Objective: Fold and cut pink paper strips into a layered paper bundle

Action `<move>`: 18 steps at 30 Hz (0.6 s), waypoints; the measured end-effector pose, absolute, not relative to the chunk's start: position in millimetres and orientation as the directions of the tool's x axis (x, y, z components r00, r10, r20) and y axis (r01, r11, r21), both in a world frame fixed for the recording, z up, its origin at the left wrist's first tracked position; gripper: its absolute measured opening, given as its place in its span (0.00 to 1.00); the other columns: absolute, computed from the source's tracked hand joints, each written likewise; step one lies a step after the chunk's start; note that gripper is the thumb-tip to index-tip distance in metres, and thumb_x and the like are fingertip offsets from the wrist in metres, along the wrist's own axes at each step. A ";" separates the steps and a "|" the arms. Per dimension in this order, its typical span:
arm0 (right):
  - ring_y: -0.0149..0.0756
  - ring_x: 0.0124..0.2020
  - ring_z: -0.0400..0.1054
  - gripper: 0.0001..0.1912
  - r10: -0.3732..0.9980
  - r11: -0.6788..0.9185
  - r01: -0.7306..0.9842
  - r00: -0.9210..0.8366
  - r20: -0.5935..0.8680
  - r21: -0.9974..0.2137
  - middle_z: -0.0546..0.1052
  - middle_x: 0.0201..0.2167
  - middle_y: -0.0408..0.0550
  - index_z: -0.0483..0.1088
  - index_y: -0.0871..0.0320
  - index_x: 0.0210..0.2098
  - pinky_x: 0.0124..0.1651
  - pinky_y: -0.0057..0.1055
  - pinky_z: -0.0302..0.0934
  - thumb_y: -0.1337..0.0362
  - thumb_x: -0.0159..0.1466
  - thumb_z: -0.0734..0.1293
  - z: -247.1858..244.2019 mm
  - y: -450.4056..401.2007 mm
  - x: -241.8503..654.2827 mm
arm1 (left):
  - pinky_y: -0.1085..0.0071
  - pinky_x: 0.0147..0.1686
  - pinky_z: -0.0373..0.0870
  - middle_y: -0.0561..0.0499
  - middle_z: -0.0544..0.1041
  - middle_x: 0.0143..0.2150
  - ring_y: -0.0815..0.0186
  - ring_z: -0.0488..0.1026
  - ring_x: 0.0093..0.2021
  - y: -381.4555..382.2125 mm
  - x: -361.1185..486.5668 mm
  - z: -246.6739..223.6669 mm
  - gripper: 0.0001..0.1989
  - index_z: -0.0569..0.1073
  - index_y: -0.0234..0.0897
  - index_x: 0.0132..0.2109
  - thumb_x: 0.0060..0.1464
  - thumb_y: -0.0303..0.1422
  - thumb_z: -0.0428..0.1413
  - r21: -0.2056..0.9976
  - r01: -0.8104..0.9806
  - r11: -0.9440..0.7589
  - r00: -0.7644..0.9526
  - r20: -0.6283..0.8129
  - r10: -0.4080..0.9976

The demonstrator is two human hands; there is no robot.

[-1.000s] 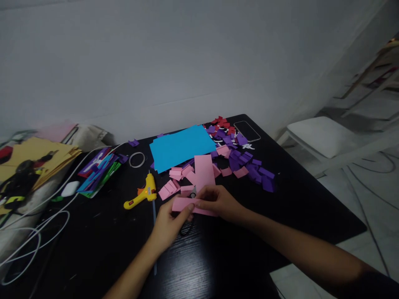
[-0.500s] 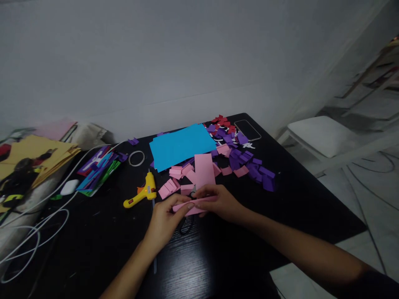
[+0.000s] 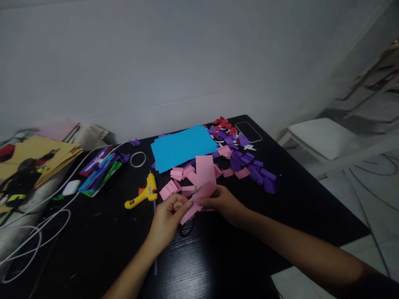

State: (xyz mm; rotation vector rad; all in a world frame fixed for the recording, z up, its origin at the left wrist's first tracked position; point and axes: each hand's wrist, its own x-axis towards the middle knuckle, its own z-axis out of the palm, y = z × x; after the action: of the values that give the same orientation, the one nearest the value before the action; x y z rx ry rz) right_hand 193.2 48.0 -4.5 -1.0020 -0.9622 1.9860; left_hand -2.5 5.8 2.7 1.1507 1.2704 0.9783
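Right of the yellow glue gun point(image 3: 150, 191), the left hand point(image 3: 167, 217) and right hand point(image 3: 225, 205) pinch a pink paper strip point(image 3: 205, 191).

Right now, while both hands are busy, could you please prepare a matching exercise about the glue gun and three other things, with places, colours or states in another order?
1. glue gun
2. pink strip
3. blue sheets
4. white seat

A. held by the left hand and right hand
B. beside the table, on the right
C. lying near the wall
D. yellow, left of both hands

Pairs: 1-D, 2-A, 3-C, 4-B
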 end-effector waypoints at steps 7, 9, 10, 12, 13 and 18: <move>0.33 0.29 0.71 0.19 0.841 -0.426 -0.188 -0.444 -0.310 -0.885 0.81 0.27 0.47 0.82 0.64 0.31 0.36 0.29 0.63 0.57 0.46 0.84 -1.6 43.3 191.4 | 0.75 0.26 0.63 0.52 0.77 0.24 0.67 0.72 0.25 3.6 0.1 0.5 0.19 0.76 0.34 0.35 0.55 0.48 0.66 0.981 0.056 0.186 0.100 -0.191 0.977; 0.32 0.28 0.70 0.19 0.859 -0.401 -0.169 -0.410 -0.305 -0.900 0.80 0.25 0.46 0.82 0.64 0.29 0.35 0.28 0.62 0.57 0.45 0.84 -0.5 43.0 191.4 | 0.75 0.26 0.62 0.52 0.77 0.25 0.68 0.70 0.24 3.1 0.4 1.0 0.19 0.77 0.34 0.34 0.55 0.48 0.66 0.982 0.074 0.175 0.085 -0.181 0.980; 0.32 0.28 0.70 0.19 0.865 -0.392 -0.161 -0.400 -0.303 -0.906 0.80 0.25 0.46 0.82 0.64 0.29 0.35 0.28 0.62 0.57 0.45 0.84 -0.3 43.2 191.5 | 0.75 0.26 0.62 0.52 0.76 0.25 0.69 0.70 0.24 2.9 0.7 1.5 0.19 0.77 0.34 0.34 0.54 0.48 0.66 0.982 0.080 0.171 0.078 -0.177 0.981; 0.33 0.28 0.71 0.19 0.869 -0.381 -0.148 -0.394 -0.299 -0.913 0.80 0.25 0.46 0.81 0.63 0.30 0.35 0.29 0.62 0.56 0.46 0.83 -0.6 43.9 192.2 | 0.75 0.26 0.61 0.53 0.75 0.24 0.69 0.68 0.24 2.7 1.2 2.4 0.19 0.76 0.34 0.34 0.55 0.48 0.65 0.982 0.078 0.171 0.081 -0.178 0.981; 0.33 0.29 0.71 0.19 0.871 -0.376 -0.145 -0.394 -0.295 -0.915 0.80 0.25 0.46 0.81 0.63 0.30 0.36 0.29 0.63 0.56 0.46 0.83 -1.0 44.3 192.7 | 0.76 0.25 0.59 0.54 0.73 0.24 0.70 0.67 0.24 2.5 1.5 2.6 0.19 0.76 0.35 0.34 0.55 0.48 0.65 0.982 0.076 0.171 0.087 -0.177 0.980; 0.36 0.30 0.73 0.18 0.882 -0.315 -0.122 -0.403 -0.243 -0.941 0.80 0.27 0.46 0.80 0.63 0.31 0.37 0.32 0.65 0.56 0.49 0.82 -3.9 44.2 193.7 | 0.76 0.27 0.58 0.56 0.71 0.26 0.70 0.64 0.26 1.1 1.6 1.6 0.15 0.77 0.36 0.38 0.60 0.45 0.62 0.979 0.188 0.078 0.084 -0.095 0.992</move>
State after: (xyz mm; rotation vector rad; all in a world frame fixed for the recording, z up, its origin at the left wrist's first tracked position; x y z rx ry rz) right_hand 193.7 44.2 -3.9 -1.0615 -1.1903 1.8016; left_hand 1.6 1.1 1.6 1.3194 1.3127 0.9835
